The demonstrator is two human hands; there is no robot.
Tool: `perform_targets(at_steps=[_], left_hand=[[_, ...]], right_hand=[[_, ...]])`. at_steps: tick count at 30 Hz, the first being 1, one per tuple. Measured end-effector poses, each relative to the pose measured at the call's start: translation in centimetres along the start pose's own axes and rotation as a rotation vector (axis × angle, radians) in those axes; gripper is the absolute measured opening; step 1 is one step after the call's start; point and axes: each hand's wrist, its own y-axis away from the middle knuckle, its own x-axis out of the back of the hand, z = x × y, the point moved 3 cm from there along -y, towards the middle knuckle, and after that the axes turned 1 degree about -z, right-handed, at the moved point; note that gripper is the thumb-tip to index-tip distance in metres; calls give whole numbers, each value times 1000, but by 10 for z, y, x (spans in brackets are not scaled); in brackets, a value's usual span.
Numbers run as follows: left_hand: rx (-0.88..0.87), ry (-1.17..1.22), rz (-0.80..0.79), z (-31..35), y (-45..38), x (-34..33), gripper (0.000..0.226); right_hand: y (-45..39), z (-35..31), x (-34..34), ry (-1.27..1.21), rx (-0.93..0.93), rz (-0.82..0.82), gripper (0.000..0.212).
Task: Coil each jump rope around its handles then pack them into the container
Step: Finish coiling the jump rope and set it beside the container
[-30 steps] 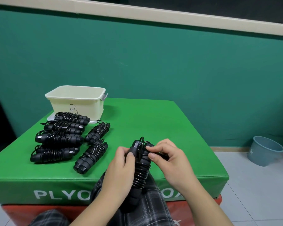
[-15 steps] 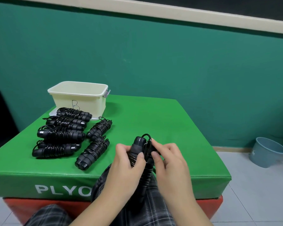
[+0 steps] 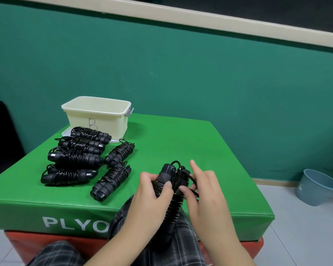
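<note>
- Both hands on one jump rope [image 3: 171, 191], held above my lap at the near edge of the worktop [image 3: 181, 146]. Left hand [image 3: 152, 196] grips round the paired handles and coils; right hand [image 3: 204, 191] pinches the loose end loop by the handle tops, index finger sticking out.
- Progress: this rope looks nearly wound; I judge only the tail tuck is left.
- Six coiled ropes [image 3: 75, 158] lie on the worktop's left side: four in a column, two just beside it on the right.
- Container [image 3: 96, 116] stands at the far left corner, touching or nearly touching the farthest bundle. Inside not visible, so packed count unknown. All six visible bundles not yet packed.
- Room: right half of the worktop is bare green, free path to the container over the bundles. Near edge drops to my knees; right edge drops to floor, with a grey bucket [image 3: 315, 187] well apart.
</note>
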Motion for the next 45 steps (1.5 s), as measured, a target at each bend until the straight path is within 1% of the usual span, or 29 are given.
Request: perform_targets(at_steps=[3,6,8,11,14,17,19,22,25,26,28,30,33,36,39,42,45], left_hand=[[-14,-13,15,1,0,0,17],[-82,-92,34,3,3,-2,19],[-123,-141,47,3,4,-2,19],[-180,-161,54,4,5,-1,19],[-230,-184,60,6,6,-1,22],[-272,-202,57,8,6,-4,21],[-328,-239,55,11,8,-5,21],[-413,-299,35,15,13,-6,21],[-454,-318,40,15,13,-9,19],[-453,-328,38,16,12,-10,19],[-421,-352,31,14,10,-10,19],[-380,-335,26,13,8,-9,18],[-287,-242,27,8,3,-4,16],[-186,-171,37,3,-3,-1,13],[-198,-170,41,1,-2,-1,13],[-212,-171,32,1,-2,-3,15],[-233,-181,33,1,-2,-2,17]], right_hand=[[2,0,-5,-42,1,107,33],[2,1,-8,-91,-50,209,15],[2,0,-10,-122,-53,223,12],[1,1,-9,-137,8,209,24],[0,5,-5,-101,59,192,28],[-2,14,-2,-139,77,147,26],[-6,25,3,-230,97,93,22],[-12,36,14,-344,108,24,10],[-9,32,16,-350,43,55,8],[-6,28,14,-329,15,92,7],[0,19,8,-220,-22,176,12],[3,11,5,-131,1,219,12],[2,8,2,-123,82,176,24],[4,15,1,-199,63,75,31],[7,25,0,-201,35,61,30],[7,28,1,-195,42,138,20],[5,24,1,-232,39,170,26]])
